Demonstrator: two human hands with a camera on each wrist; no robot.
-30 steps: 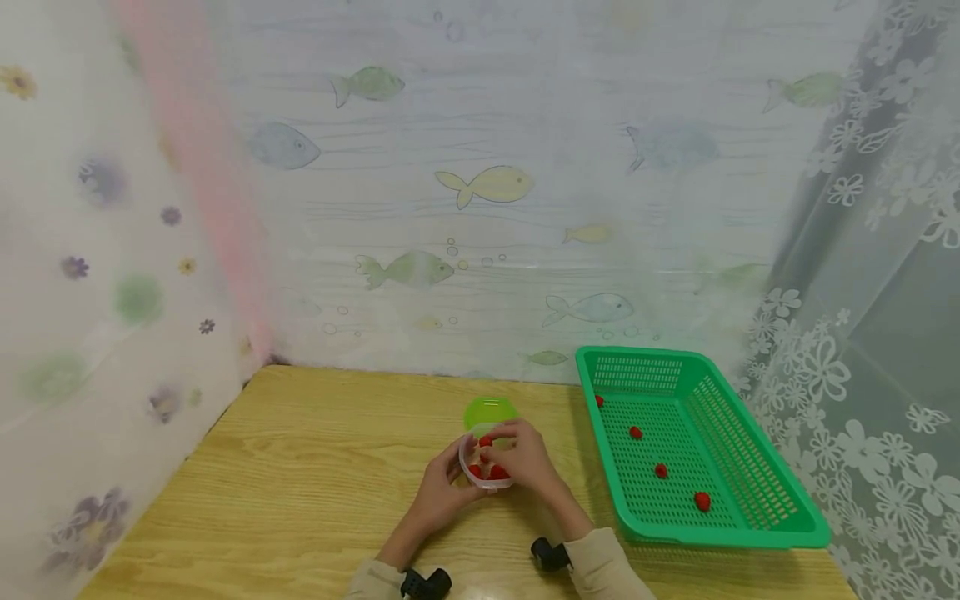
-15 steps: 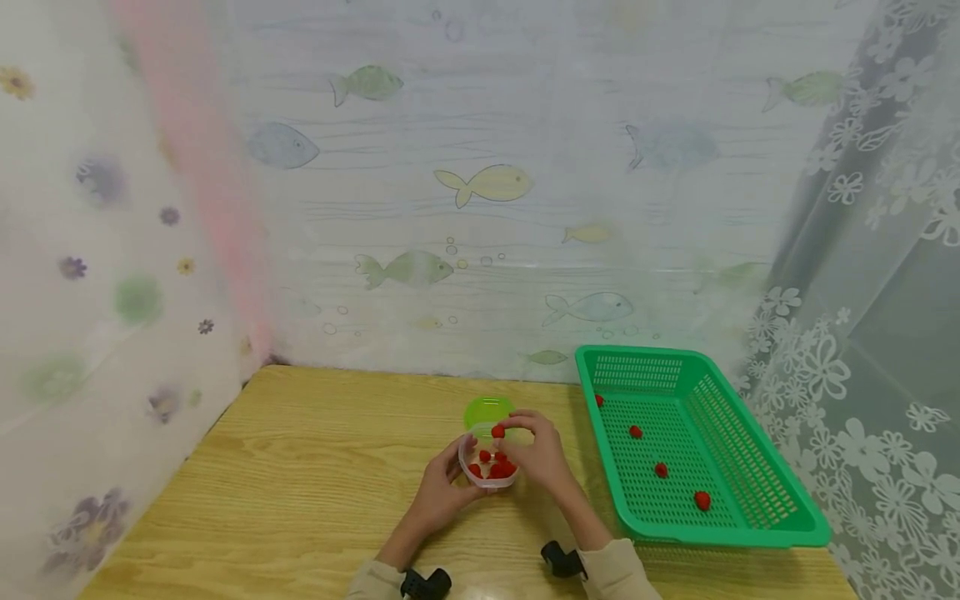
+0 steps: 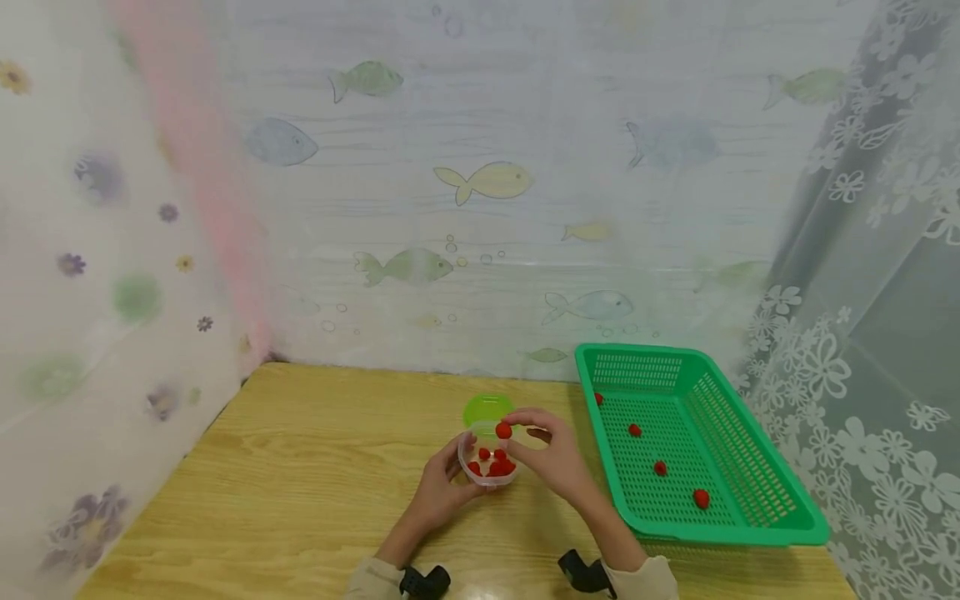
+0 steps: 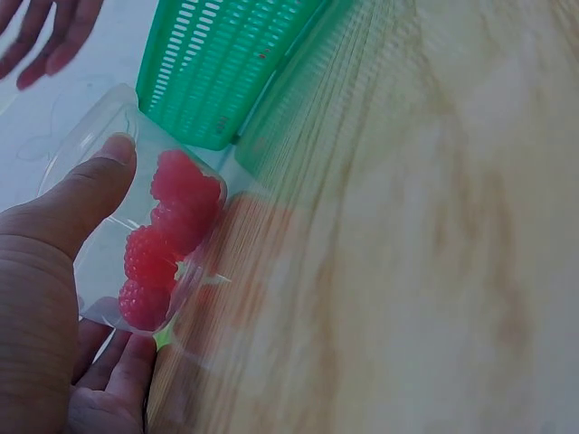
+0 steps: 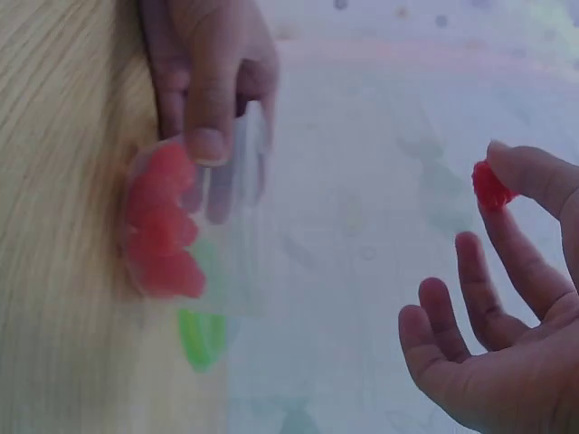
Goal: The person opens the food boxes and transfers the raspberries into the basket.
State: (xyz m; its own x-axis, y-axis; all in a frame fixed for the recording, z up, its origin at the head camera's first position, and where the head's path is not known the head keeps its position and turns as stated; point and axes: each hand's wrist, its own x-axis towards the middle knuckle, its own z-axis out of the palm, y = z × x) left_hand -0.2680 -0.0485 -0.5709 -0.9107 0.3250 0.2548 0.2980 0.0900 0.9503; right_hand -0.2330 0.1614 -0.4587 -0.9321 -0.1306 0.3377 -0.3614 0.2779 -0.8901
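My left hand (image 3: 442,487) grips a clear plastic container (image 4: 109,226) from its left side, thumb on the near wall and fingers round the far one. Several raspberries (image 4: 149,258) lie at its bottom. Between thumb and index finger, my right hand (image 3: 558,458) pinches a single raspberry (image 5: 493,185) just above the container's right rim; the other fingers are spread apart from it. A light green lid (image 3: 487,408) lies on the table behind the container.
A green perforated basket (image 3: 626,500) stands on the right of the wooden table (image 3: 315,467), with several raspberries (image 3: 701,498) scattered on its bottom. Behind the table hangs a curtain with fish drawings (image 3: 495,180).
My right hand has come up out of the container with a raspberry and drawn a little to the right. The left hand and the container have stayed in place.
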